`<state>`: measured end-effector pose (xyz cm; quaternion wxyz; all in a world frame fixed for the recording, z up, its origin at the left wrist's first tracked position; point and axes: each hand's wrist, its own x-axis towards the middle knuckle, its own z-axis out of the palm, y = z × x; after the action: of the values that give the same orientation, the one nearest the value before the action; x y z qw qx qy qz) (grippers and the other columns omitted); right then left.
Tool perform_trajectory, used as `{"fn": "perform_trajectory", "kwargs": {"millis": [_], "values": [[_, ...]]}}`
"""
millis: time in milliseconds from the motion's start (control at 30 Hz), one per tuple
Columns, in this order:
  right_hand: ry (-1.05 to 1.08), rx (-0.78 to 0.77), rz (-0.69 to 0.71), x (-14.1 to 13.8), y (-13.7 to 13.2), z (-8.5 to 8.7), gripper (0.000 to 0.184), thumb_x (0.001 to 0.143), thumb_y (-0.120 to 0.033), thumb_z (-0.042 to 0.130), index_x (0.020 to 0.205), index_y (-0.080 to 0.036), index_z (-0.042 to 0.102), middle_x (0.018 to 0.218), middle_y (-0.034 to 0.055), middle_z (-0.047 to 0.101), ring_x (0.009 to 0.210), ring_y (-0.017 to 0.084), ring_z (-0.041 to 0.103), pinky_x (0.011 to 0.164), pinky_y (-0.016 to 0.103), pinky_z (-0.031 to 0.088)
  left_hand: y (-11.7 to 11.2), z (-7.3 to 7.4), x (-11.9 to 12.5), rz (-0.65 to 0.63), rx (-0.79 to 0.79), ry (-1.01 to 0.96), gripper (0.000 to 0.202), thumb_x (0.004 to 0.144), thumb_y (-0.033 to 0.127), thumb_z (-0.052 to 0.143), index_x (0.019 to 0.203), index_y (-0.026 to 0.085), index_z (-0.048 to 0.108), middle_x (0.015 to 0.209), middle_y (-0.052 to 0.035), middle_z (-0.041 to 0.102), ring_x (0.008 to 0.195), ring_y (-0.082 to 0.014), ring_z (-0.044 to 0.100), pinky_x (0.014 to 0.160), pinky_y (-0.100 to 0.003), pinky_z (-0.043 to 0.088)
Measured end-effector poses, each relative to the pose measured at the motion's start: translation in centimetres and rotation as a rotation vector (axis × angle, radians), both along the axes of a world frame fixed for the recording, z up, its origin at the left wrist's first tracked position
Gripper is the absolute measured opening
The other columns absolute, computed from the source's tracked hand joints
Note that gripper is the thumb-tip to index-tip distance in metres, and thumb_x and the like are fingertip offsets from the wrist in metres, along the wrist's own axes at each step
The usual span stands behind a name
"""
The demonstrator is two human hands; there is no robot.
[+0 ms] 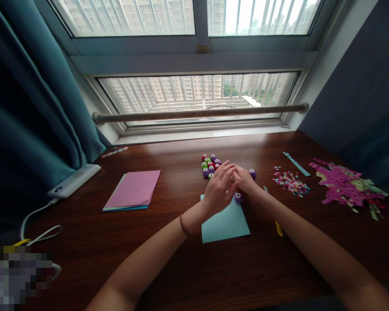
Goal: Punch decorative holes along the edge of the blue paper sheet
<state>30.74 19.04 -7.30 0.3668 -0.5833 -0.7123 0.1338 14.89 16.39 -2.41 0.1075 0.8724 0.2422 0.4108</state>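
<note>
My left hand (218,188) is over the far edge of a light blue sheet of paper (225,224), its fingers stretched out and side by side. Against its fingertips rests my right hand (245,179), whose own fingers are mostly hidden. Whether anything lies between the hands I cannot tell. Just beyond them stands a cluster of small red, green and purple round pieces (208,163) with white tops. One purple piece (238,197) is beside the paper, under the hands. Another purple piece (252,173) stands right of my right hand.
Pink sheets (136,188) are stacked at left, near a white power strip (74,181) with a cable. To the right lie small confetti bits (291,183), a blue strip (296,164) and a heap of pink paper scraps (340,181). A yellow-handled tool (279,229) is partly under my right forearm.
</note>
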Motion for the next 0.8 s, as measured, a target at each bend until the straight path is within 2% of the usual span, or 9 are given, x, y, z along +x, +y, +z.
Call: {"fn": "perform_trajectory", "kwargs": {"millis": [100,200,300,400,533,633,800], "values": [[0.064,-0.090,0.166,2.3,-1.7,0.7,0.020,0.085,-0.032,0.050,0.091,-0.014,0.057,0.085,0.0064,0.061,0.076,0.017,0.059,0.066,0.026,0.048,-1.5,-1.3,-2.6,0.004,-0.049,0.165,0.041,0.090,0.027,0.041,0.128,0.013,0.035,0.133,-0.0118,0.039,0.131,-0.0224,0.023,0.107,-0.042,0.026],[0.099,-0.186,0.401,3.5,-4.1,0.7,0.034,0.073,-0.034,0.067,0.099,-0.014,0.057,0.091,0.0058,0.060,0.080,0.017,0.057,0.067,0.025,0.047,-2.5,-3.3,-4.0,-0.009,-0.055,0.340,0.049,0.089,0.031,0.044,0.131,0.010,0.031,0.137,-0.0137,0.034,0.133,-0.0243,0.017,0.108,-0.044,0.023],[0.054,-0.194,0.463,3.9,-5.5,0.3,0.035,0.071,-0.027,0.070,0.102,-0.016,0.058,0.091,0.0042,0.059,0.080,0.017,0.056,0.071,0.026,0.046,-2.8,-5.1,-4.4,-0.012,-0.084,0.472,0.060,0.086,0.037,0.048,0.134,0.009,0.026,0.141,-0.0146,0.026,0.134,-0.0260,0.013,0.108,-0.046,0.022],[0.093,-0.205,0.404,4.7,-5.8,-0.2,0.030,0.075,-0.021,0.064,0.104,-0.017,0.058,0.090,0.0027,0.060,0.079,0.016,0.057,0.071,0.026,0.047,-2.8,-6.0,-4.4,-0.030,-0.138,0.559,0.065,0.085,0.041,0.049,0.135,0.007,0.025,0.141,-0.0155,0.025,0.134,-0.0264,0.013,0.109,-0.045,0.021],[0.150,-0.149,0.198,6.8,-5.3,-0.6,0.030,0.076,-0.020,0.063,0.105,-0.017,0.056,0.096,0.0040,0.060,0.081,0.017,0.058,0.072,0.027,0.049,-2.8,-6.3,-4.6,-0.040,-0.177,0.595,0.063,0.086,0.043,0.046,0.134,0.006,0.027,0.140,-0.0161,0.027,0.133,-0.0257,0.015,0.109,-0.043,0.020],[0.057,-0.050,0.038,8.0,-4.9,-1.0,0.024,0.077,-0.019,0.062,0.101,-0.017,0.058,0.097,0.0048,0.060,0.086,0.020,0.058,0.076,0.030,0.048,-2.9,-6.3,-4.8,-0.044,-0.180,0.589,0.061,0.087,0.042,0.044,0.134,0.007,0.027,0.140,-0.0161,0.027,0.133,-0.0259,0.016,0.109,-0.043,0.020],[-0.146,0.035,-0.084,8.3,-4.3,-2.2,0.026,0.077,-0.015,0.063,0.101,-0.016,0.057,0.100,0.0055,0.060,0.091,0.023,0.056,0.081,0.034,0.046,-3.2,-6.1,-4.8,-0.036,-0.170,0.590,0.060,0.087,0.038,0.043,0.135,0.005,0.026,0.139,-0.0176,0.028,0.131,-0.0270,0.020,0.108,-0.044,0.022]]}}
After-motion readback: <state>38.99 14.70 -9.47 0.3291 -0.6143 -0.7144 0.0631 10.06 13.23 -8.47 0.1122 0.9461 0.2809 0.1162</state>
